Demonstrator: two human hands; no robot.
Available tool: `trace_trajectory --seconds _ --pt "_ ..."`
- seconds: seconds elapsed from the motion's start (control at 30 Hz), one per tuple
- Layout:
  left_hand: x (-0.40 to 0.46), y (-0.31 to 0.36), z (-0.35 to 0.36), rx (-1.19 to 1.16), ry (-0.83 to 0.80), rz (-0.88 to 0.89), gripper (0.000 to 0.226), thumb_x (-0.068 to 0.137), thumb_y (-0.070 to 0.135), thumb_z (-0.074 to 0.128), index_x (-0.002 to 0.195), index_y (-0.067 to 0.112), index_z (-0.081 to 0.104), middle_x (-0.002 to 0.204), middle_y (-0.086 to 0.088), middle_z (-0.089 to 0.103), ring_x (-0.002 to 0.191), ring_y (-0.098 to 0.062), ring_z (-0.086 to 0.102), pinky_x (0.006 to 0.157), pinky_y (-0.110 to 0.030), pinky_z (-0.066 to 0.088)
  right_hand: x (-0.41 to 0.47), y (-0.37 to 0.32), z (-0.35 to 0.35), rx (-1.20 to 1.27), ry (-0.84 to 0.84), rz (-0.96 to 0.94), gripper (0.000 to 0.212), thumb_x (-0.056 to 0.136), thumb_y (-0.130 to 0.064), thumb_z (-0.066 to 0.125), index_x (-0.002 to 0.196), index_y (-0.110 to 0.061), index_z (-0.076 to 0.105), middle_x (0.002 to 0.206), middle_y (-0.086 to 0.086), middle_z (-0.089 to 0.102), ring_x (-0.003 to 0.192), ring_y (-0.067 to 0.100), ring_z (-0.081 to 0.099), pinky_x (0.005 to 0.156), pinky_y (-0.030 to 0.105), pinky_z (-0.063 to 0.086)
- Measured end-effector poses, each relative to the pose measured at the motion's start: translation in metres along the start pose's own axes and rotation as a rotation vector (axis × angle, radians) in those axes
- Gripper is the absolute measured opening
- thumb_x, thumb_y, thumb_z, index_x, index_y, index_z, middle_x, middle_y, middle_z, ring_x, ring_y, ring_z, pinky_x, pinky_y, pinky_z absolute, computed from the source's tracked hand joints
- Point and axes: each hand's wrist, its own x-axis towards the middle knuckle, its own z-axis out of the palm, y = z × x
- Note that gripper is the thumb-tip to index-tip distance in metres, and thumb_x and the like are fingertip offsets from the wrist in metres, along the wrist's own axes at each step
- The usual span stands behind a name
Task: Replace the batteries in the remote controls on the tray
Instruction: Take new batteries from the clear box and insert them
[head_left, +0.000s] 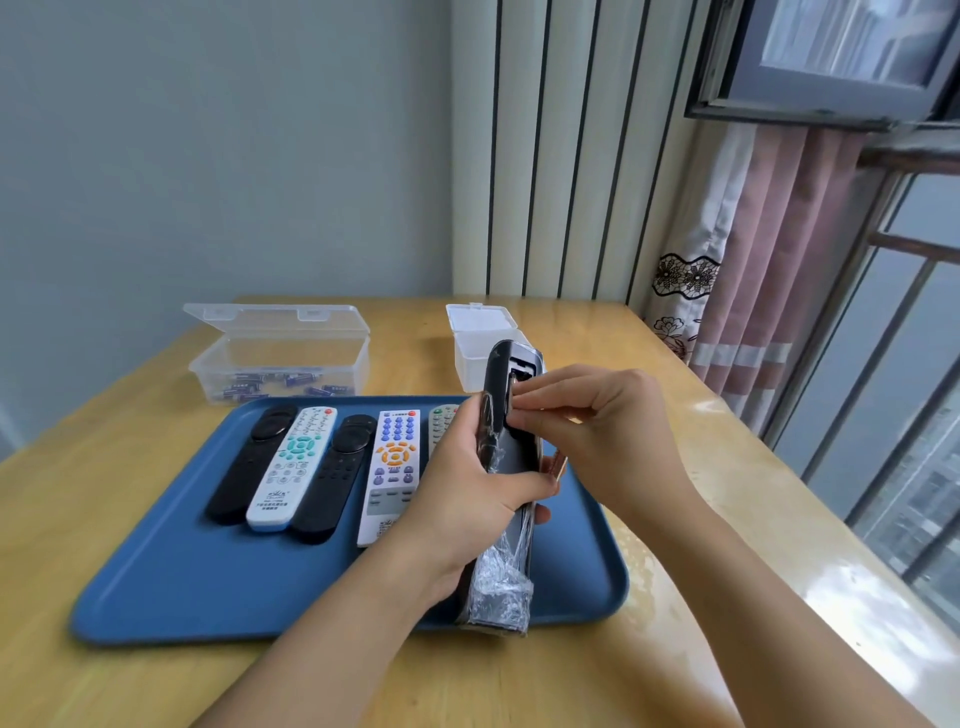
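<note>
My left hand (470, 483) grips a dark remote (508, 441) wrapped in clear plastic film, held upright above the blue tray (208, 587) with its back toward me. The battery compartment near its top is uncovered. My right hand (587, 431) has its fingertips pinched together at that compartment; what they hold is hidden. On the tray lie a black remote (254, 462), a white remote with teal buttons (293, 467), a second black remote (337, 478), a white remote with blue and orange buttons (392, 473) and a grey one (441, 426), partly hidden behind my left hand.
An open clear box (280, 364) holding several blue batteries stands behind the tray at the left. A smaller open white box (478, 343) stands behind the held remote. The wooden table (727, 519) runs along a window with a curtain (753, 291) on the right.
</note>
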Motion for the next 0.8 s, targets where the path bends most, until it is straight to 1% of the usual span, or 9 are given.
trace_trajectory --seconds 0.17,0.27,0.37,0.43,0.5,0.53,0.6,0.67,0.8 --pt "0.0001 -0.0004 0.0025 0.028 -0.005 0.040 0.058 0.081 -0.012 0.074 0.122 0.026 0.060 0.103 -0.008 0.074 0.080 -0.010 0.071 0.064 -0.029 0.058 0.0004 0.0008 -0.0004 -0.016 0.038 0.045 0.014 0.072 -0.009 0.086 0.080 -0.020 0.082 0.087 -0.014 0.077 0.084 0.005 0.070 0.066 0.016 0.046" --pt "-0.0002 0.0002 0.0023 0.036 -0.013 0.056 0.059 0.081 -0.011 0.074 0.124 0.027 0.060 0.101 -0.007 0.075 0.080 -0.012 0.070 0.064 -0.029 0.058 0.0001 0.0002 0.0010 0.110 0.086 0.168 0.018 0.069 -0.010 0.089 0.082 -0.021 0.083 0.096 -0.012 0.076 0.079 0.011 0.069 0.064 0.020 0.047" --pt "-0.0012 0.0018 0.0016 0.033 -0.047 0.049 0.058 0.082 -0.010 0.074 0.124 0.027 0.058 0.099 -0.007 0.076 0.078 -0.014 0.069 0.065 -0.029 0.057 0.0000 -0.0038 0.0016 0.307 0.126 0.338 0.051 0.062 -0.007 0.092 0.108 -0.022 0.076 0.117 -0.011 0.069 0.092 0.003 0.069 0.069 0.020 0.055" --pt "-0.0017 0.0019 0.0007 0.032 -0.058 0.045 0.057 0.082 -0.010 0.074 0.123 0.026 0.058 0.100 -0.008 0.076 0.081 -0.015 0.070 0.067 -0.031 0.059 -0.0009 -0.0052 0.0021 0.415 0.103 0.425 0.071 0.063 -0.003 0.091 0.125 -0.027 0.066 0.121 -0.006 0.067 0.103 0.011 0.070 0.071 0.035 0.062" --pt "-0.0024 0.0021 0.0000 0.038 -0.069 0.046 0.058 0.081 -0.011 0.075 0.123 0.027 0.058 0.101 -0.008 0.076 0.084 -0.017 0.071 0.068 -0.032 0.060 -0.0020 -0.0057 0.0023 0.547 0.050 0.502 0.077 0.067 0.004 0.086 0.133 -0.024 0.059 0.118 0.006 0.071 0.095 0.026 0.074 0.071 0.055 0.058" --pt "-0.0027 0.0020 -0.0002 0.041 -0.080 0.048 0.059 0.082 -0.011 0.074 0.124 0.027 0.058 0.101 -0.008 0.075 0.085 -0.018 0.071 0.067 -0.031 0.060 -0.0019 -0.0058 0.0020 0.598 0.024 0.530 0.075 0.068 0.006 0.084 0.133 -0.022 0.059 0.114 0.013 0.072 0.089 0.031 0.074 0.070 0.059 0.054" --pt "-0.0033 0.0024 -0.0004 0.042 -0.099 0.055 0.059 0.082 -0.011 0.074 0.125 0.026 0.058 0.100 -0.009 0.075 0.085 -0.019 0.071 0.066 -0.030 0.058 -0.0007 -0.0053 0.0009 0.659 -0.019 0.570 0.068 0.069 0.007 0.082 0.130 -0.017 0.062 0.111 0.022 0.072 0.081 0.034 0.071 0.067 0.050 0.051" --pt "-0.0035 0.0024 -0.0002 0.049 -0.117 0.060 0.060 0.082 -0.012 0.073 0.126 0.025 0.057 0.098 -0.008 0.075 0.084 -0.019 0.071 0.065 -0.029 0.058 0.0005 -0.0035 -0.0016 0.709 -0.034 0.617 0.064 0.068 0.009 0.081 0.125 -0.015 0.066 0.109 0.024 0.070 0.079 0.033 0.069 0.064 0.040 0.052" --pt "-0.0037 0.0011 0.0006 0.042 -0.159 0.030 0.066 0.080 -0.014 0.074 0.126 0.030 0.057 0.093 -0.005 0.075 0.085 -0.025 0.071 0.063 -0.029 0.055 0.0018 -0.0010 -0.0047 0.812 -0.020 0.759 0.047 0.071 0.006 0.078 0.111 -0.017 0.073 0.098 0.016 0.069 0.070 0.029 0.065 0.063 0.034 0.051"
